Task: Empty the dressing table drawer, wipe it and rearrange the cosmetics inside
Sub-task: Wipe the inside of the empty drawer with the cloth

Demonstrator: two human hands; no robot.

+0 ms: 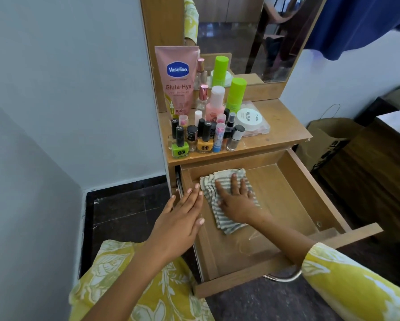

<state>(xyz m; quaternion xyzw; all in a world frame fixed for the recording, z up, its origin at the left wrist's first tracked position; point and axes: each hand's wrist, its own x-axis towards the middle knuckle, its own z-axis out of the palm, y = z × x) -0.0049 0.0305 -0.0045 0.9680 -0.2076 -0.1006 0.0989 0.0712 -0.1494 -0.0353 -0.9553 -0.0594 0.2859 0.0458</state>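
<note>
The wooden drawer (294, 179) of the dressing table is pulled out, and only a cloth lies inside it. My right hand (237, 200) presses flat on that grey-and-white striped cloth (211, 195) in the drawer's back left part. With straight fingers, my left hand (182, 218) rests on the drawer's left wall. The cosmetics stand on the table top (280, 130): a pink Vaseline tube (177, 82), several nail polish bottles (203, 137), a green bottle (236, 93), a pink bottle (215, 105) and a white round jar (250, 119).
A mirror (245, 31) rises behind the table top. A white wall stands on the left, with dark floor below it. A brown paper bag (326, 140) sits on the floor to the right, beside dark wooden furniture (375, 163). Blue fabric (361, 22) hangs at the upper right.
</note>
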